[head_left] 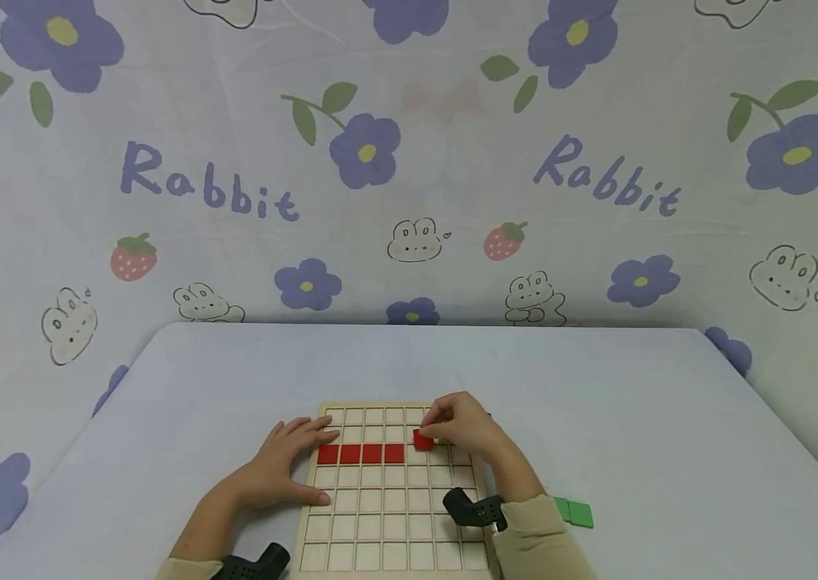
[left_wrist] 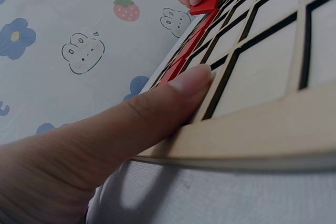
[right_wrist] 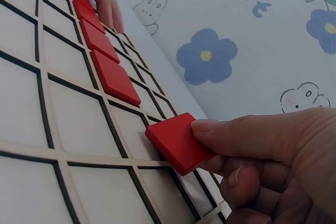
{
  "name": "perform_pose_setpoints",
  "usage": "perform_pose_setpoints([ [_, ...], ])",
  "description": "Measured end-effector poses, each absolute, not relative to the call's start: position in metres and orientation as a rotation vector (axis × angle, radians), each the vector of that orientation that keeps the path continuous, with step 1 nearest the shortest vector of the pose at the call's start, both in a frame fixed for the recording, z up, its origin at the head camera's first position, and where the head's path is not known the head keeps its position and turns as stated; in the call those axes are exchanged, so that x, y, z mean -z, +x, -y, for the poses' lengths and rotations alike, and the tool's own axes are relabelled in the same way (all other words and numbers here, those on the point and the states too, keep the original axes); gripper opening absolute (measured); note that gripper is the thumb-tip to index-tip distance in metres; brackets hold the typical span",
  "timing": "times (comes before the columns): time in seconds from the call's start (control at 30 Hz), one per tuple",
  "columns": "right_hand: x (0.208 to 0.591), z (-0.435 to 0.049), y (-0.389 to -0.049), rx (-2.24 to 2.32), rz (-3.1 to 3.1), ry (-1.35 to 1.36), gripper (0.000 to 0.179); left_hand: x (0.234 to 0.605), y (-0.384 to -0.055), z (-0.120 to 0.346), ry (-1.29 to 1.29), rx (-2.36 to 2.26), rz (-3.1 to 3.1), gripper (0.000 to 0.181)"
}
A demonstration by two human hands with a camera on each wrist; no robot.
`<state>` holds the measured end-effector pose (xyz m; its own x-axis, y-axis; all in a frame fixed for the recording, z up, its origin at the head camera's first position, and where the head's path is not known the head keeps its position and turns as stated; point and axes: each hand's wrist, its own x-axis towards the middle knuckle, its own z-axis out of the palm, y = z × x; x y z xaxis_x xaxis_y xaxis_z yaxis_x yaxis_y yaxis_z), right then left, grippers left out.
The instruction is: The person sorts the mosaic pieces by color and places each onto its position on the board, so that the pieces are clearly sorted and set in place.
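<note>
A wooden grid board (head_left: 394,524) with square cells lies on the table. Several red square tiles (head_left: 371,454) fill a run of cells in its third row, starting at the left edge. Between thumb and fingers my right hand (head_left: 468,423) pinches one more red tile (right_wrist: 180,141), tilted and just above the board, to the right of that run. My left hand (head_left: 274,467) rests on the board's left edge with its fingers spread; in the left wrist view its thumb (left_wrist: 157,100) presses on the frame.
Green square tiles (head_left: 580,515) lie on the white table (head_left: 670,451) to the right of the board, partly hidden by the right sleeve. Behind the table hangs a cloth (head_left: 452,177) printed with flowers and rabbits. A black wrist camera (head_left: 474,509) overhangs the board's right side.
</note>
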<state>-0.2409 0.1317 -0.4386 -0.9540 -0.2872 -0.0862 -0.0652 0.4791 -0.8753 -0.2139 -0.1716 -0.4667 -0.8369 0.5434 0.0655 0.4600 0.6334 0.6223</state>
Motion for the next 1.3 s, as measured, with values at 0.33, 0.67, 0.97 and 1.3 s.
perform_pose_setpoints([
  [0.33, 0.4426, -0.1281, -0.2424, 1.385, -2.493, -0.452, 0.007, 0.4665, -0.2155, 0.1711, 0.862, -0.96, -2.735, 0.085],
  [0.67, 0.4398, -0.1276, -0.2416, 1.337, -2.472, -0.553, 0.008, 0.4657, -0.216, 0.17, 0.846, -0.963, -2.729, 0.085],
  [0.97, 0.4418, -0.1285, -0.2429, 1.315, -2.496, -0.544, 0.009, 0.4653, -0.2156, 0.1698, 0.837, -0.963, -2.73, 0.086],
  [1.3, 0.4401, -0.1278, -0.2419, 1.283, -2.486, -0.532, 0.004, 0.4667, -0.2161, 0.1692, 0.83, -0.972, -2.732, 0.086],
])
